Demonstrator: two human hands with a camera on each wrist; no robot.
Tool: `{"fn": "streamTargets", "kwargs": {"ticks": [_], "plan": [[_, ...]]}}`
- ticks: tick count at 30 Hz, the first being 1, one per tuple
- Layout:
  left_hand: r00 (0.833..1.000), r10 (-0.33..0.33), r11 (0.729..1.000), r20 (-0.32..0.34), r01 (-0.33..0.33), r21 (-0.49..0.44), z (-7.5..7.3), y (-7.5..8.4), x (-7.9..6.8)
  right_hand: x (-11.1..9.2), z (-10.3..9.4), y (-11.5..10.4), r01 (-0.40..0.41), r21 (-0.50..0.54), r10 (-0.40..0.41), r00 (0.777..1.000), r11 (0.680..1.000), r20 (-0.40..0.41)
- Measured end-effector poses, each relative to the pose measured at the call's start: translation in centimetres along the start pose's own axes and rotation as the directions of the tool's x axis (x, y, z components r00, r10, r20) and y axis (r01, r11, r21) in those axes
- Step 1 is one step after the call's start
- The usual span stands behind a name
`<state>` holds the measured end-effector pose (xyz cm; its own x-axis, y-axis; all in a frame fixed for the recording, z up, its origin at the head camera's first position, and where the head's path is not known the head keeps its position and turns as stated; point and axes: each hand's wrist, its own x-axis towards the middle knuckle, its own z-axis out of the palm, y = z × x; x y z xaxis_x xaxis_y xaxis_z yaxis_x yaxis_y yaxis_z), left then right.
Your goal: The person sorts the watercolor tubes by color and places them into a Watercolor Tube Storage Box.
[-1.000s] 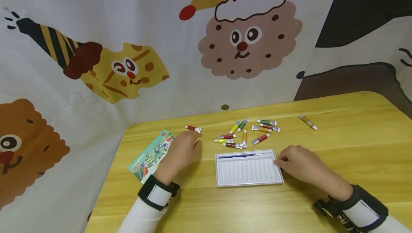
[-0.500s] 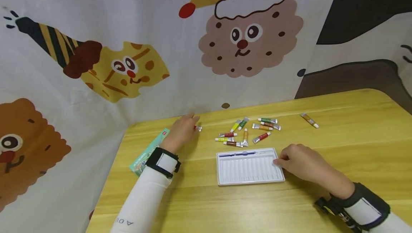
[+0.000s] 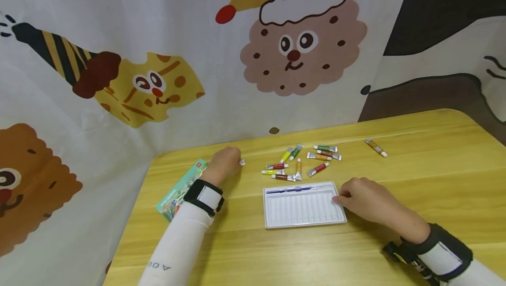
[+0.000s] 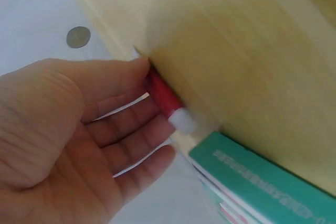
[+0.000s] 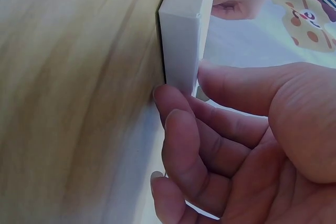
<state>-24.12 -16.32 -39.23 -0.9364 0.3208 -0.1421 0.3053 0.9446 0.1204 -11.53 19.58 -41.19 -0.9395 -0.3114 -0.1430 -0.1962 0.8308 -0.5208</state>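
My left hand [image 3: 223,164] is at the table's far left. In the left wrist view, its thumb and fingers pinch a red paint tube [image 4: 164,94] with a white cap; in the head view only the silver tail shows beyond the knuckles. My right hand [image 3: 365,198] grips the right end of a white plastic tray [image 3: 304,207], thumb over the rim and fingers against the side. The tray lies flat, with a row of narrow slots and a blue paintbrush [image 3: 290,190] along its back groove. A green printed box [image 3: 186,185] lies beside my left forearm.
Several small paint tubes lie behind the tray, among them a yellow tube [image 3: 272,172], a dark green tube [image 3: 327,148] and a red tube [image 3: 318,169]. An ochre tube [image 3: 376,147] lies apart at the right. A printed curtain [image 3: 221,114] hangs behind the table [image 3: 237,251].
My left hand has reached toward the back over the red tube, and its fingers have closed on it. My right hand has stayed at the tray's right end.
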Motion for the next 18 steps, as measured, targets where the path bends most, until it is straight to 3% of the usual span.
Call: {"fn": "streamTargets", "kwargs": {"ticks": [5, 12, 15, 18], "plan": [[0.998, -0.024, 0.995, 0.064, 0.03, -0.091, 0.1, -0.2, 0.0, 0.0, 0.0, 0.0, -0.003, -0.003, 0.003, 1.0, 1.0, 0.002], [0.996, -0.021, 0.967, 0.084, 0.041, -0.252, 0.3, -0.8, -0.4, 0.2, 0.0, 0.0, -0.023, 0.001, 0.023, 1.0, 1.0, 0.016], [0.995, -0.067, 0.926, 0.073, 0.09, -0.366, 0.1, -0.4, -1.0, 0.2, 0.0, -0.1, -0.034, 0.011, 0.033, 0.999, 0.999, 0.021], [0.992, -0.116, 0.859, 0.051, 0.126, -0.497, -0.3, 0.3, -2.0, 0.1, 0.0, -0.2, -0.042, 0.021, 0.042, 0.999, 0.999, 0.021]]}}
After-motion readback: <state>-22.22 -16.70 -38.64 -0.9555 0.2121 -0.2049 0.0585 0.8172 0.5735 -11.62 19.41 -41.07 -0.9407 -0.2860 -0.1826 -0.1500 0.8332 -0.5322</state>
